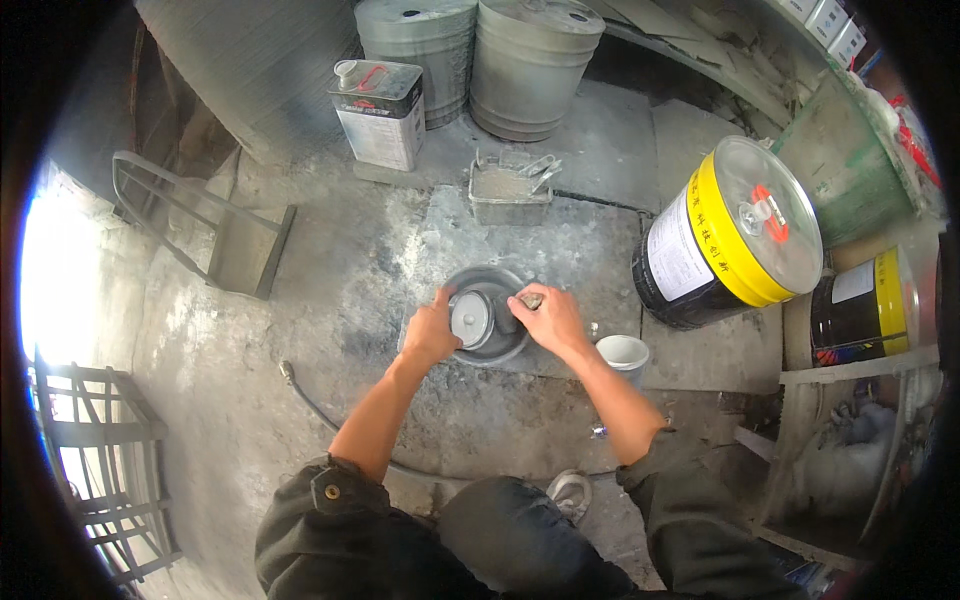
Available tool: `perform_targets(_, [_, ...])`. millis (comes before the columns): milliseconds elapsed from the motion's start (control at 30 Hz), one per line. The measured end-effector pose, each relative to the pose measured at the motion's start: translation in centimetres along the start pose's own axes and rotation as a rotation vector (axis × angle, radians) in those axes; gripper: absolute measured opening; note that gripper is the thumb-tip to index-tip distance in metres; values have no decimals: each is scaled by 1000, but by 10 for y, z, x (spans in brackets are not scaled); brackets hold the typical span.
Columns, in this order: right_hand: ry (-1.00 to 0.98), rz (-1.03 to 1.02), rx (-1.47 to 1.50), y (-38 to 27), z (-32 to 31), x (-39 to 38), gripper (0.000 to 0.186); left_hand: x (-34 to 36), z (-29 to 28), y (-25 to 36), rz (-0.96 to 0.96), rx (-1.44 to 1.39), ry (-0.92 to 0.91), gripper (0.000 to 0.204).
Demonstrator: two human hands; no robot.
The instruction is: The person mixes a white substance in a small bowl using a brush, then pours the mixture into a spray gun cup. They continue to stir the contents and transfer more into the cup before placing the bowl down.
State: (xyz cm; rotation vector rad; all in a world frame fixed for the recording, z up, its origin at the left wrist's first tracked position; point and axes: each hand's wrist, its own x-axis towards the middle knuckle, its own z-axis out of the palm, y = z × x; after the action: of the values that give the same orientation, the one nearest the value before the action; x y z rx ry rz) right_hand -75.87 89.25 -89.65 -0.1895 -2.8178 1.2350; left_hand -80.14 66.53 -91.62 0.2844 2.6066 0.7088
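Note:
A wide grey basin point(491, 355) sits on the dusty floor between my arms, with a grey cylindrical can point(470, 319) inside it, its round top facing up. My left hand point(431, 327) grips the left side of the can at the basin's edge. At the basin's right, my right hand point(544, 320) pinches a small crumpled, tan-grey item point(530, 300) beside the can; I cannot make out what it is. A white cup point(622, 356) stands just right of my right forearm.
A yellow-banded drum point(705, 255) stands right. Behind are a grimy container with tools point(508, 210), a metal can point(380, 125) and grey drums point(530, 80). A metal cart point(250, 260) is left, a hose point(315, 410) lower left, shelving point(855, 374) lower right.

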Motion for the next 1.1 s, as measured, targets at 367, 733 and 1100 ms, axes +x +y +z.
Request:
perform_targets(367, [-48, 347, 641, -9, 6, -45, 27, -9, 12, 6, -3, -203, 245, 57])
perform_targets(733, [122, -252, 205, 5, 14, -45, 19, 3, 25, -4, 139, -155, 319, 65])
perform_targets(1100, [179, -290, 96, 8, 19, -47, 18, 18, 15, -8, 55, -62, 178, 67])
